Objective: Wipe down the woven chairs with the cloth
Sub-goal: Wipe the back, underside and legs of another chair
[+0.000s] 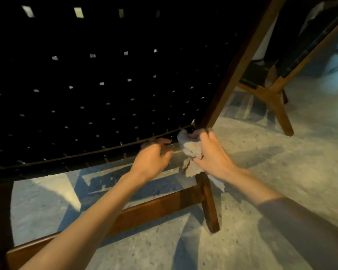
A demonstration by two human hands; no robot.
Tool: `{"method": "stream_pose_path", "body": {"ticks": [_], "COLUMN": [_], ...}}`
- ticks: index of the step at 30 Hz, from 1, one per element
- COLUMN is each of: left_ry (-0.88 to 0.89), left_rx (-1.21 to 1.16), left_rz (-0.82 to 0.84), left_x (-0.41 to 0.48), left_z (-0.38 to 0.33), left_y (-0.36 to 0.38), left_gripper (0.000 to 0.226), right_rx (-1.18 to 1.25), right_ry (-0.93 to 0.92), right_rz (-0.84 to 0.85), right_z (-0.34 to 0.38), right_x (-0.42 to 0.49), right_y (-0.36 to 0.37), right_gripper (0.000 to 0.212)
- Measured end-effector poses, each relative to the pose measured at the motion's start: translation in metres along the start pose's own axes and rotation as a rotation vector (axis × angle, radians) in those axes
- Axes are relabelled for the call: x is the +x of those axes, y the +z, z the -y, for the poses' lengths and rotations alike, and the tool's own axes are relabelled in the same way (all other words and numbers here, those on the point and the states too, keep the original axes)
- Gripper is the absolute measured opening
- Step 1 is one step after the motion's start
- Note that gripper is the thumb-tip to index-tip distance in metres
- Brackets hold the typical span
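Observation:
A woven chair with a black strap back (105,84) and a dark wooden frame (240,61) fills the left and middle of the view, seen from behind. My right hand (213,154) grips a crumpled grey cloth (190,149) against the lower right corner of the back, where the side rail meets the bottom rail. My left hand (154,158) is just left of the cloth with its fingers curled at the bottom rail of the weave; whether they grip the rail is unclear.
A wooden crossbar (154,209) and rear leg (210,207) of this chair run low across the speckled stone floor (281,152). A second woven chair (275,94) with lighter wooden legs stands at the right rear.

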State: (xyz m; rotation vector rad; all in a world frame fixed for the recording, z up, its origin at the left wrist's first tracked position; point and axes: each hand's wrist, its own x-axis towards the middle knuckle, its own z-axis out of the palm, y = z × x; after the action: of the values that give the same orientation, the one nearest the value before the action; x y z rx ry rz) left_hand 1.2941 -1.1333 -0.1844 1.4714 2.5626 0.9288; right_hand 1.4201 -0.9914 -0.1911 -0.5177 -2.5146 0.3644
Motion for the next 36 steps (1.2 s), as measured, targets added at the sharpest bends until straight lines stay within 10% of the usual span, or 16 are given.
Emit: {"method": "stream_pose_path", "body": {"ticks": [10,14,23,27,36], "left_ry": [0.046,0.086,0.252,0.300,0.257], "left_rx": [-0.635,-0.542,-0.249,-0.176,-0.704], "left_rz": [0.287,0.290,-0.047,-0.475,-0.942], "left_x": [0.033,0.032,0.043,0.047,0.068], "left_z": [-0.082,-0.088,-0.112,-0.134,-0.225], "left_y": [0.006,0.002,-0.027,-0.061,-0.091], "left_gripper": [0.066,0.036,0.031,0.025,0.011], "right_rx": [0.505,0.818,0.784,0.783,0.734], "right_ry": [0.142,0.218,0.065,0.147,0.251], "right_rz": [0.191,0.219,-0.257,-0.592,-1.125], "right_z": [-0.015,-0.016,-0.002,0.004,0.044], "right_x": [-0.012,-0.011,0.005,0.023,0.078], "right_y": [-0.087,-0.113,-0.165,-0.191,-0.226], "right_gripper": [0.058,0.034,0.021,0.025,0.019]}}
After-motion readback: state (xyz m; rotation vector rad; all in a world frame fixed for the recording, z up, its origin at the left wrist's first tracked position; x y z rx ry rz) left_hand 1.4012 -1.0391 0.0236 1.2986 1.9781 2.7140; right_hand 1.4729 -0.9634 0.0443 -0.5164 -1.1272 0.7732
